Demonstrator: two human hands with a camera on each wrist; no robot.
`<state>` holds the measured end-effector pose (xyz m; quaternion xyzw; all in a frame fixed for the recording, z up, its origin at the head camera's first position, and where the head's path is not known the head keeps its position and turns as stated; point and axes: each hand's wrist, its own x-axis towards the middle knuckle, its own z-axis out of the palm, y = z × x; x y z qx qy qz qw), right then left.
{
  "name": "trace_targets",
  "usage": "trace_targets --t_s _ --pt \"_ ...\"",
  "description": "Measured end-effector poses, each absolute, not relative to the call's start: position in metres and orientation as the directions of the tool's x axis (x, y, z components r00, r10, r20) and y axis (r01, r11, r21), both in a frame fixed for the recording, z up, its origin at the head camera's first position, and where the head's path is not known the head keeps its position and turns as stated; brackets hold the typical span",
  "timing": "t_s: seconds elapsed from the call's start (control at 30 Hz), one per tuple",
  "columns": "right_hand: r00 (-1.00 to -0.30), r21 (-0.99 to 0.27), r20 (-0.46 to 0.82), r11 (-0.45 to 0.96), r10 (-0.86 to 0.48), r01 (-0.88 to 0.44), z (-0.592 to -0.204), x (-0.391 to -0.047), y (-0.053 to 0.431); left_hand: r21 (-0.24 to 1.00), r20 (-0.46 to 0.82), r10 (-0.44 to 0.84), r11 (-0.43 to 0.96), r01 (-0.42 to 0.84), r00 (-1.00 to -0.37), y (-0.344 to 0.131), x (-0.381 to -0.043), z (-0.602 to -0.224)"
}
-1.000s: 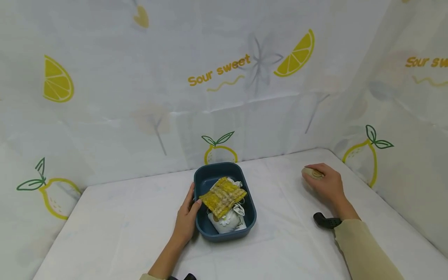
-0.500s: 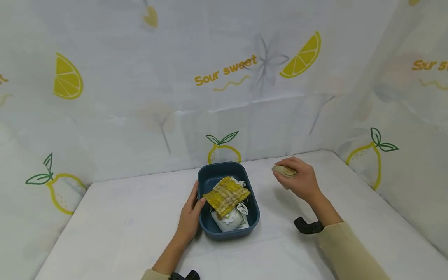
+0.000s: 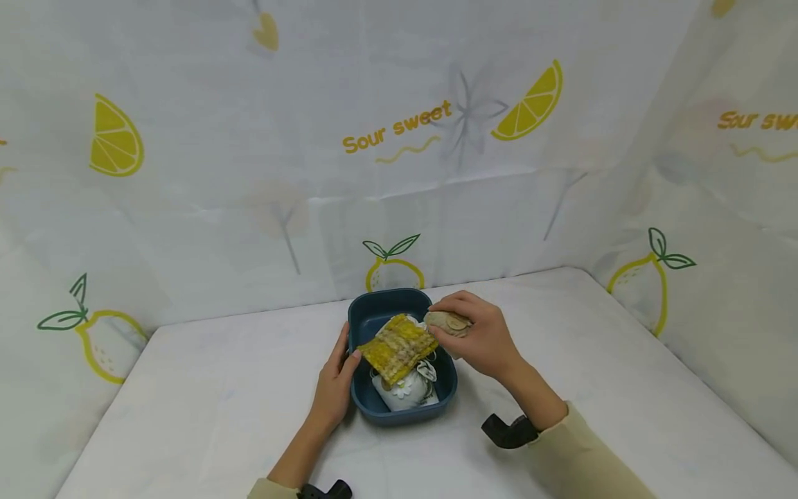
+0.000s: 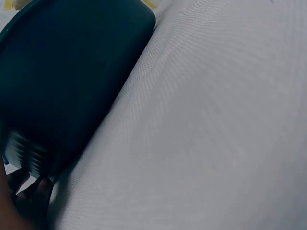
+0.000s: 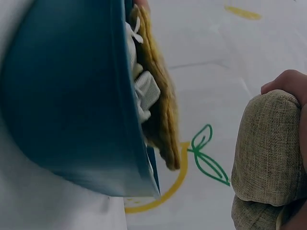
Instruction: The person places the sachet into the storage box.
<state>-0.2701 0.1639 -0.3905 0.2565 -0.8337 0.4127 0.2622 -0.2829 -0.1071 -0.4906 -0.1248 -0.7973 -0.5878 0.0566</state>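
A deep blue plastic bin stands on the white-covered table. My left hand holds its left side, thumb at the rim and fingers along the outer wall; in the left wrist view the fingertips touch a ribbed part of the bin. With my right hand I grip a plump beige woven-cloth pouch, raised at the bin's upper right rim. Inside the bin, a yellow-and-tan fuzzy cloth piece lies over a white pouch with a flower. More white cloth things beneath are partly hidden.
The white sheet covers the tabletop on both sides of the bin. Behind it rises a white cloth backdrop printed with lemons, and another cloth wall closes the right side.
My right hand has carried the beige pouch from the table's right side leftward to the bin's rim. My left hand keeps its hold, and the bin's contents look the same.
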Motion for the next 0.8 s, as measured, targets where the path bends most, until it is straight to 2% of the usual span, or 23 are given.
trace_targets --t_s 0.33,0.63,0.7,0.8 --pt "-0.73 -0.526 0.619 0.537 -0.29 -0.66 -0.408 -0.262 0.134 0.92 0.233 0.142 0.289 0.266 -0.962 -0.108 -0.283 -0.489" --pt "-0.704 -0.331 0.645 0.721 -0.298 -0.609 -0.439 -0.26 0.121 0.93 0.214 0.138 0.273 0.245 -0.967 -0.106 -0.284 -0.49" --pt "-0.719 -0.313 0.62 0.741 -0.315 -0.594 -0.439 -0.256 0.117 0.93 0.214 0.14 0.275 0.245 -0.967 -0.106 -0.284 -0.49" --pt "-0.773 -0.327 0.506 0.744 -0.383 -0.583 -0.435 -0.25 0.112 0.929 0.21 0.136 0.282 0.241 -0.968 -0.107 -0.284 -0.49"
